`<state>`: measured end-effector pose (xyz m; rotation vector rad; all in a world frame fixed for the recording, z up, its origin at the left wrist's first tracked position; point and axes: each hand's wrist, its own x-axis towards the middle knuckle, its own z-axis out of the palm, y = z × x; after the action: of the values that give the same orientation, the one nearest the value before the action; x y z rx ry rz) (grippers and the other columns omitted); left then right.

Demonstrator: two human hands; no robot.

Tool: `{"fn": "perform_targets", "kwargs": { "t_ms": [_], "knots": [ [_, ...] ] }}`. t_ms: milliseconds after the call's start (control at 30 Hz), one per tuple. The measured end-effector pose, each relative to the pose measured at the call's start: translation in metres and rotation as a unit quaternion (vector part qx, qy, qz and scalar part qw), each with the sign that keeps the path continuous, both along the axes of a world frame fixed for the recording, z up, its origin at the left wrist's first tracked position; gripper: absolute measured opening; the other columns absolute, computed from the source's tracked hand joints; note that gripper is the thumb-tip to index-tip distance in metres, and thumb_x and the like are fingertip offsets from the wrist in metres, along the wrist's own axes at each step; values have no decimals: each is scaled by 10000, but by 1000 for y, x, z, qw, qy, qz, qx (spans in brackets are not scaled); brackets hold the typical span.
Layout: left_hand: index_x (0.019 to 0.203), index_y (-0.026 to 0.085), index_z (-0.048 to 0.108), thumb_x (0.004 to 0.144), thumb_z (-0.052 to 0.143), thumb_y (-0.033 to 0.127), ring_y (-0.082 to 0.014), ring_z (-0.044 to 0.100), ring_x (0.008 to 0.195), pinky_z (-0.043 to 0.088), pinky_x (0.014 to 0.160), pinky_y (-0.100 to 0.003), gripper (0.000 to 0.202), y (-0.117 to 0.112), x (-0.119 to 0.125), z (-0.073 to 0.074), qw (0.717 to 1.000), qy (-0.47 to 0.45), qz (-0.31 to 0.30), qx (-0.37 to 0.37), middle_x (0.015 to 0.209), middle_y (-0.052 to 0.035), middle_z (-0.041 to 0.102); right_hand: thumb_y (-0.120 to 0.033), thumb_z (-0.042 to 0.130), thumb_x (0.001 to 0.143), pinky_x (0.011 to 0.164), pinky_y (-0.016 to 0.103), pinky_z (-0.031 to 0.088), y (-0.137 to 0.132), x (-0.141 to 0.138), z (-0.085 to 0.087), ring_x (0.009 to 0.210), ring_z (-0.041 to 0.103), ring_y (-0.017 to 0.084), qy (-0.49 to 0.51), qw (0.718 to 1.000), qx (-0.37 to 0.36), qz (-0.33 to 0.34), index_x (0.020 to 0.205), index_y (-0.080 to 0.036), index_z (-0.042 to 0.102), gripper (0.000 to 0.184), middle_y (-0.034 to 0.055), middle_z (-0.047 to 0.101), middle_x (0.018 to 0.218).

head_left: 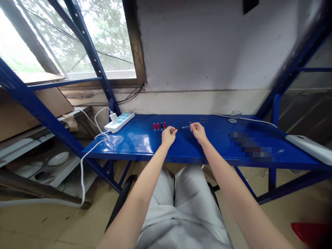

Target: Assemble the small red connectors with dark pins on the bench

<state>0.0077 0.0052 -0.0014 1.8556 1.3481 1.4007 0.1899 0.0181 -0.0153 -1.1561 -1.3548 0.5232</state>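
Observation:
Both of my hands are above the blue table (124, 143), close to each other. A thin pen-like stick (179, 129), black toward the left and clear toward the right, spans the space between them. My left hand (169, 136) pinches its black end. At the clear end, my right hand (198, 132) is closed with fingertips together, and a tiny thin tip shows above them; what it is cannot be made out. Several small red and black caps with clear ends (158, 126) stand in a row just beyond my left hand. Several tiny pieces (203, 120) lie in rows behind my right hand.
A white power strip (119, 121) with a plugged-in charger lies at the table's left end. A clear glass (234, 116) is at the back right. A blurred dark object (250, 147) and a white item (310, 148) lie at the right. Blue frame posts flank the table.

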Motion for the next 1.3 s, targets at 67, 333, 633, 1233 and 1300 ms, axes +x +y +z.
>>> {"fn": "perform_targets", "kwargs": {
  "t_ms": [67,333,633,1233,1300],
  "knots": [
    [756,158,586,742,561,238,-114,557,655,451,661,-242,86,0,0,0,1000,-6,0,3,718,-34,614,-444,505,752,571,252,386,2,0,-1,514,443,88,26,999,-5,19,750,-183,491,262,-31,498,574],
    [762,160,594,752,549,244,-114,558,628,445,641,-244,96,4,-1,-4,1000,-14,1,1,712,-38,626,-483,575,696,483,227,334,1,-1,1,482,416,75,92,994,-31,59,727,-186,501,308,-30,492,560],
    [760,153,604,758,551,265,-126,591,645,455,654,-251,124,1,-1,-1,999,-17,-29,-12,702,-48,658,-475,602,677,486,230,336,-3,-3,4,488,430,77,96,991,-47,80,717,-183,510,308,-28,496,551],
    [822,152,621,726,597,226,-139,626,700,467,680,-255,124,5,2,-7,995,-36,-93,-1,727,-49,669,-505,620,657,518,248,389,-7,-9,4,500,481,89,55,974,-119,186,799,-182,531,365,31,644,677],
    [818,153,623,721,604,228,-138,624,693,467,674,-253,124,5,3,-7,995,-30,-90,-1,729,-47,669,-503,611,666,520,249,393,-7,-10,3,506,485,92,50,974,-119,187,801,-185,530,355,35,650,688]
  ]
}}
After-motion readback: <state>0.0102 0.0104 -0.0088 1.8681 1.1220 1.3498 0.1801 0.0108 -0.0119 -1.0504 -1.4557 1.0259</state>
